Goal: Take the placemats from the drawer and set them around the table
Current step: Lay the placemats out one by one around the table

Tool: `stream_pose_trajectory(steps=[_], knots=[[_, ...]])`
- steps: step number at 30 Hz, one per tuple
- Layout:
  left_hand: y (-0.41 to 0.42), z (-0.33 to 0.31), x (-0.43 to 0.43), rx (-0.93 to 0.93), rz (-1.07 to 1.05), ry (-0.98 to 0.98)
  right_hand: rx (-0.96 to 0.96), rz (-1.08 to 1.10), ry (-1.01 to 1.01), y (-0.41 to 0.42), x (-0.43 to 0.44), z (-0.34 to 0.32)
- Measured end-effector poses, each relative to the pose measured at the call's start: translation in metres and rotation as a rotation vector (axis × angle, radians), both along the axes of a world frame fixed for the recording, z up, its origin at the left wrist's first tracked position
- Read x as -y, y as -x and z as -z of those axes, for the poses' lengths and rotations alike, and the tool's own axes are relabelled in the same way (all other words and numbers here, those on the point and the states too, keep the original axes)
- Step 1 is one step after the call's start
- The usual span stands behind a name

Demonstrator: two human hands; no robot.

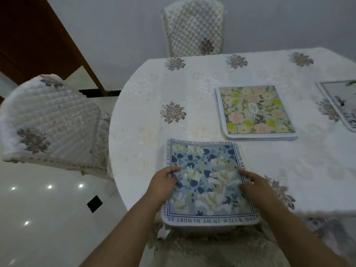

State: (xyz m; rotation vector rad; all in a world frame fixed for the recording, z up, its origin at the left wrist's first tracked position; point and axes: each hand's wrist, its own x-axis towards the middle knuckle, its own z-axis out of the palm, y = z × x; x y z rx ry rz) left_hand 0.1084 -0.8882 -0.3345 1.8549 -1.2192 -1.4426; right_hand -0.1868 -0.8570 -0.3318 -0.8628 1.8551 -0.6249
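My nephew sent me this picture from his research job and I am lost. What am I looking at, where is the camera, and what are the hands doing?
No machine here: a person wears one wide-angle camera on the head, looking forward and down, so both arms reach in from the bottom. The table has a white embroidered cloth. Nearest lies a blue flowered placemat, its near edge seemingly past the table's rim. The left hand and the right hand rest on its two sides; whether they pinch it or just press it flat is unclear. Further back lies a green and pink placemat, and a third placemat is cut off at the right edge. A far chair and a left chair, both with quilted covers, stand by the table.
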Motion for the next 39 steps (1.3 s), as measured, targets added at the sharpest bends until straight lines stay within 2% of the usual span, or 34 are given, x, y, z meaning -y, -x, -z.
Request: stream_pose_trajectory(steps=[7,12,16,24,32,35,39], knots=[[0.027,0.011,0.028,0.017,0.01,0.055,-0.086,-0.008,0.037,0.023,0.041,0.01],[0.027,0.006,0.053,0.062,0.026,0.105,-0.064,-0.014,0.069,0.021,0.067,0.014],[0.007,0.013,0.039,0.098,0.004,0.127,-0.187,-0.132,0.076,0.001,0.053,0.03],[-0.027,0.036,0.017,0.185,-0.087,0.152,-0.227,-0.292,0.155,-0.029,0.054,0.049],[-0.021,0.046,0.031,0.198,0.018,0.201,-0.283,-0.273,0.193,-0.018,0.049,0.054],[-0.02,0.049,0.031,0.235,0.04,0.22,-0.364,-0.362,0.171,-0.018,0.053,0.054],[-0.028,0.051,0.029,0.305,0.07,0.259,-0.371,-0.411,0.176,-0.022,0.056,0.054]])
